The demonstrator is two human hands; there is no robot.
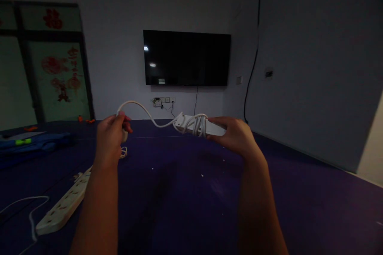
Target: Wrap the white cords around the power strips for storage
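Note:
My right hand (pixel 235 135) grips a white power strip (pixel 194 124) held up in front of me, with its white cord wound several times round the body. The free stretch of cord (pixel 140 108) arcs leftward to my left hand (pixel 111 137), which is closed round the cord's end; the plug itself is hidden in the fingers. Both hands hover above a dark purple mat (pixel 185 191).
A second, longer white power strip (pixel 64 203) lies on the mat at lower left with a loose cord (pixel 30 211). Blue items (pixel 32 145) sit at far left. A wall-mounted TV (pixel 187 57) and wall sockets (pixel 163 101) are ahead.

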